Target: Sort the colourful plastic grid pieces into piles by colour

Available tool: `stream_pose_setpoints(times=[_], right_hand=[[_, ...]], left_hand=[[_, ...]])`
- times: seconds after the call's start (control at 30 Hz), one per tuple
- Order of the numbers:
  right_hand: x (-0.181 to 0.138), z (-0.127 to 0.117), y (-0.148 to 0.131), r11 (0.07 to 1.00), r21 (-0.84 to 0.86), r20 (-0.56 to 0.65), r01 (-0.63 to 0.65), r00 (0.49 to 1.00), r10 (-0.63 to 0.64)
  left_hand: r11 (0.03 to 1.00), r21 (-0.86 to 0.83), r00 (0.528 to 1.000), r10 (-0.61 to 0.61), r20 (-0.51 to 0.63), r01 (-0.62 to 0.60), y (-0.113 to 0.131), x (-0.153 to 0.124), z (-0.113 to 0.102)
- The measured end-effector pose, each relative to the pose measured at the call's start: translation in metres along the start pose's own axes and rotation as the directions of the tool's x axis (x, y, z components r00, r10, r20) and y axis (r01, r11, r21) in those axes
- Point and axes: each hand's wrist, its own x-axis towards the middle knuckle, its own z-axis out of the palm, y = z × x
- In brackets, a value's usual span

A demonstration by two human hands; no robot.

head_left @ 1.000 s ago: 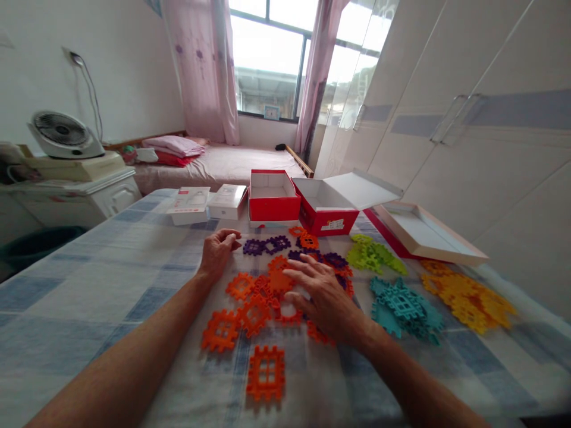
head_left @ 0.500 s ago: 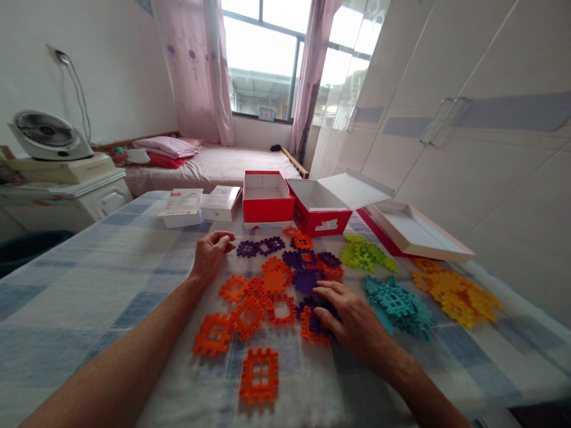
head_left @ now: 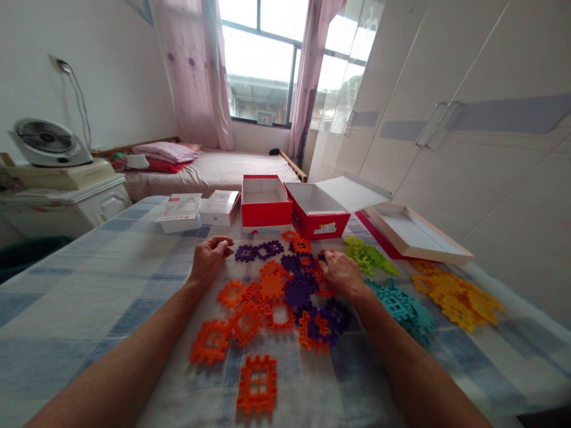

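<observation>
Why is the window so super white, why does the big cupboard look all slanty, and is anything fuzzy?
In the head view, the window is washed out by bright daylight; in the head view, the wardrobe slants, probably from a wide lens; also in the head view, the purple toothed pieces look dark and slightly soft.

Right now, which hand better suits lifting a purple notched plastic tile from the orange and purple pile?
Probably the right hand, at the right side of that pile; the left hand is farther, beside the purple row.
</observation>
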Motion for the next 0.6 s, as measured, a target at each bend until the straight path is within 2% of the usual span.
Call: stream_pose_setpoints(times=[0.27,0.37,0.43,0.5,0.53,0.6], right_hand=[[-0.002,0.012,0.000,1.000,0.015,-0.055,0.022,0.998,-0.021],[-0.002,0.007,0.001,0.999,0.038,-0.151,0.014,0.989,-0.009],[-0.004,0.001,0.001,0.990,0.135,-0.258,0.042,0.966,-0.006],[-0.007,-0.005,-0.001,0.941,0.315,-0.322,0.125,0.946,-0.018],[-0.009,-0.008,-0.004,0.893,0.417,-0.306,0.172,0.951,-0.040],[-0.015,-0.011,-0.009,0.776,0.586,-0.202,0.234,0.969,-0.140]], left_hand=[[1.000,0.016,1.000,-0.002,-0.010,0.002,0.003,-0.002,0.001],[1.000,0.012,1.000,0.000,-0.011,0.000,0.004,-0.002,0.001],[1.000,0.001,1.000,0.008,-0.011,-0.008,0.004,-0.002,0.001],[1.000,-0.005,1.000,0.016,-0.009,-0.016,0.003,-0.002,0.001],[1.000,-0.005,1.000,0.018,-0.008,-0.018,0.003,-0.002,0.001],[1.000,-0.002,1.000,0.021,-0.007,-0.021,0.003,-0.002,0.002]])
